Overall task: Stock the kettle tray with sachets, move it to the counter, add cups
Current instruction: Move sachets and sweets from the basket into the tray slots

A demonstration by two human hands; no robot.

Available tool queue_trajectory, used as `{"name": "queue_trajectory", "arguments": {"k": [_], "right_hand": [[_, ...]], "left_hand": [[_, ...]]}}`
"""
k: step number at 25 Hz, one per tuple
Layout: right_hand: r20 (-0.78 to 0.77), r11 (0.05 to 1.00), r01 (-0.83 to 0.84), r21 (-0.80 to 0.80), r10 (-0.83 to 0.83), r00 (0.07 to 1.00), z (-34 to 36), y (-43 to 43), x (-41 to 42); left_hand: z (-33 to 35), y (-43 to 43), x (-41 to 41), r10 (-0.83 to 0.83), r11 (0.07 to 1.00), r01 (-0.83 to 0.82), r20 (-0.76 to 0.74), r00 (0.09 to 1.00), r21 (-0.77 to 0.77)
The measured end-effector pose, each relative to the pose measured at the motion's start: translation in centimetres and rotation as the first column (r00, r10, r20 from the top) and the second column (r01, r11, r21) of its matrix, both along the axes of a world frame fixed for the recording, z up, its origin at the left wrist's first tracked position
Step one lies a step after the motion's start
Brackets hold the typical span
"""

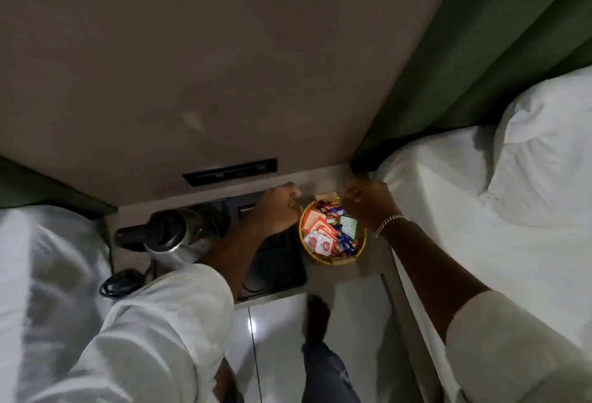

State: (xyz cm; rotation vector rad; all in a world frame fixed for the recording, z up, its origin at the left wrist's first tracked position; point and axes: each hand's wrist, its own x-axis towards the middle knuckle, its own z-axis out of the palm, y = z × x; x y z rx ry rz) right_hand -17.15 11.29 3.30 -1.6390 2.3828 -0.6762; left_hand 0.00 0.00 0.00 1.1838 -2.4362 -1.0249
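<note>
Looking down from head height, a person in pale long sleeves leans over a low grey tabletop [368,269] squeezed between two white-sheeted beds. A round yellow woven basket [333,260], heaped with small red, white, blue and green sachets [323,233], sits on the right part of the tabletop. Beside it on the left lies a flat black rectangular tray [282,269], with a shiny steel electric kettle with a black lid [174,237] at its left end. The left hand [277,210] hovers above the tray's far edge with fingers curled in; whether it holds a sachet cannot be told, as the view is blurred. The right hand [365,201], with a chain bracelet at the wrist, is over the basket's far rim, fingertips pinched together as if on something small, though nothing can be made out between them. Judging by this, the stocking stage seems to be under way: no sachets can be seen on the visible part of the tray, though the left arm covers some of it. The tray is not yet carried to a counter, and no cups are in view, so most of the task appears to remain.
</note>
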Motion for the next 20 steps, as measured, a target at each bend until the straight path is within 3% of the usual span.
{"name": "queue_trajectory", "arguments": {"k": [3,7,9,11,13,16,20], "right_hand": [[0.085,0.997,0.027,0.077,-0.033,0.996,-5.4,-0.4,-3.3],[0.119,0.969,-0.06,0.238,0.032,0.992,-12.3,-2.6,-9.1],[0.134,0.955,-0.102,0.277,0.067,0.989,-16.5,-3.6,-11.8],[0.139,0.957,-0.143,0.254,0.111,0.984,-21.3,-4.1,-13.6],[0.16,0.954,-0.161,0.252,0.123,0.979,-26.3,-4.5,-14.4],[0.198,0.942,-0.142,0.304,0.084,0.977,-33.3,-4.3,-14.2],[0.265,0.938,-0.113,0.326,0.024,0.964,-39.8,-1.8,-13.2]], "left_hand": [[-5.2,0.6,-2.9,0.038,0.989,-0.049,0.078,0.996,0.142],[-10.5,0.4,-8.7,0.077,0.967,-0.103,0.114,0.99,0.235],[-14.0,0.4,-12.5,0.064,0.985,-0.093,0.19,0.98,0.148],[-18.2,0.1,-15.5,0.051,0.998,-0.043,0.285,0.957,-0.035],[-22.9,0.1,-17.4,0.032,0.995,0.001,0.327,0.944,-0.098],[-29.8,0.3,-18.0,0.048,0.998,-0.029,0.339,0.939,-0.062],[-35.7,2.2,-17.7,0.063,0.99,-0.099,0.312,0.948,0.1]]}}
